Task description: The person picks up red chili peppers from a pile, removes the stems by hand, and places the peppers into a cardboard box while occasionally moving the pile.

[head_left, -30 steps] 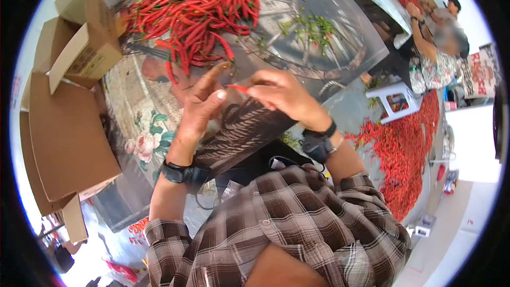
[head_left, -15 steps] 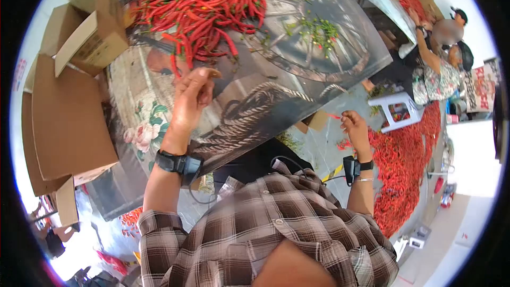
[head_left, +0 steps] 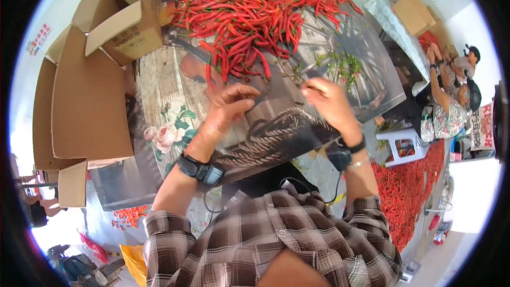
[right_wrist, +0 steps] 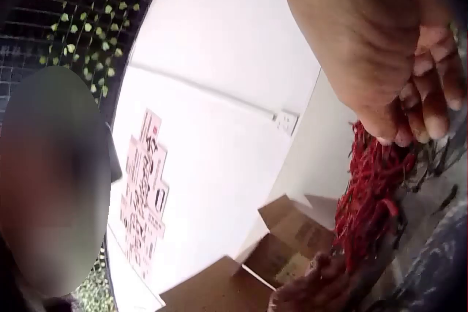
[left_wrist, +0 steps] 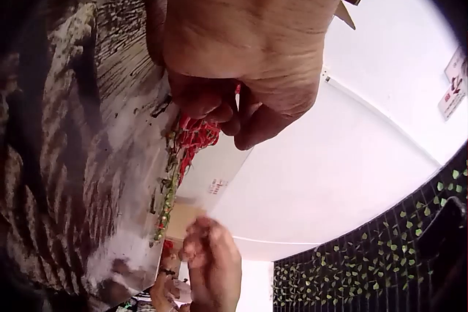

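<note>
Left hand [head_left: 228,110] gapes, right hand's [head_left: 333,105] grip unclear; slender red chillies [head_left: 260,13] near rope-printed table's [head_left: 276,134] far edge; only wrist views show green-leaved vines [right_wrist: 72,49].

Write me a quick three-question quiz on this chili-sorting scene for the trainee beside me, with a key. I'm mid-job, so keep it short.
1. True or false: a chili pile lies on the table, and more red chilies lie on the floor.
2. Fill in: in the head view, the ____ hand is nearer the small green pieces.
3. Multiple choice: which is nearest the left hand?
A) the white stool
B) the chili pile
C) the yellow bag

Key:
1. True.
2. Right; the right hand is just short of them.
3. B.
</note>
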Tool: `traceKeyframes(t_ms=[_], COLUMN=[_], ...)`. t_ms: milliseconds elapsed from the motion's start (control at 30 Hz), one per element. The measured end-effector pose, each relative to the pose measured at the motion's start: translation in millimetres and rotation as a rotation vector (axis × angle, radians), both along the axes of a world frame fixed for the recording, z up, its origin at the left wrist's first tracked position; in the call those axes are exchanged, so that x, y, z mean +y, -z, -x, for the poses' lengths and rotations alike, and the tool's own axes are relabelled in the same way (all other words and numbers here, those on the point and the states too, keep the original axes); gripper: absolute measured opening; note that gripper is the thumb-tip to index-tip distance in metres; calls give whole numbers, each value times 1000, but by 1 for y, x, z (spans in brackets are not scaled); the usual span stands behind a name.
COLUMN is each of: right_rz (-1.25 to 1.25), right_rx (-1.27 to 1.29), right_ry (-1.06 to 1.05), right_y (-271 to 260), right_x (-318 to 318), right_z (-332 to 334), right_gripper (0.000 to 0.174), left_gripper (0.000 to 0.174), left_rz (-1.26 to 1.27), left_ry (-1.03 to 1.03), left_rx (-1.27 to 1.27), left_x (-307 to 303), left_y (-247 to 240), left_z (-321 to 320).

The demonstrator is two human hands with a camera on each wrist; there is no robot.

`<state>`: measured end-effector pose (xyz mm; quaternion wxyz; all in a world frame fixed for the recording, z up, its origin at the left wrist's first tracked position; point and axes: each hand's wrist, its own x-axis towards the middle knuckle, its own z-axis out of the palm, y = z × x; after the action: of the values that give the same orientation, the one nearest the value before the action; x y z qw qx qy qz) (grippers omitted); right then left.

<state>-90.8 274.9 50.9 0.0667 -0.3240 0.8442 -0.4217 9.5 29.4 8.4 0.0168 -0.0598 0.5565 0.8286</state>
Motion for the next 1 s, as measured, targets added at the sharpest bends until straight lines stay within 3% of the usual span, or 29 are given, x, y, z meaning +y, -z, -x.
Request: traceKeyframes(t_ms=[100,167,333,467,567,633,700,800,867,1000], right_rz=[-198,-327,-313,-244,-19,-12,-2,44,98,133], right_rx=[189,334,405,159,89,125,118,-76,-626,-762], right_ry=[-44,57,51,150,35,-46,-79,-211,-247,-346], right_y=[6,18,23,4,-7,-1,0,-9,-14,-15], right_x=[-55,-74,-69,-64,-76,-85,-88,-87,-83,-76], right_z=[17,20,28,6,-22,-32,-37,-38,-35,-33], right_gripper=[23,24,19,18,14,15,16,14,12,11], left_gripper=[18,19,24,32,32,30,28,30,31,30], left_rz=[25,-6,-57,-49,14,56,-95,-161,-196,-196], left_ry=[18,68,61,-20,-23,-9,-12,37,92,173], left_rx=[-9,-14,15,48,71,77,58,24,32,-13], left_x=[-4,-5,-7,-1,-1,-2,-4,-8,-11,-10], left_y=[0,3,2,0,-3,-1,9,16,16,6], left_z=[-2,0,0,2,0,1,3,2,1,-4])
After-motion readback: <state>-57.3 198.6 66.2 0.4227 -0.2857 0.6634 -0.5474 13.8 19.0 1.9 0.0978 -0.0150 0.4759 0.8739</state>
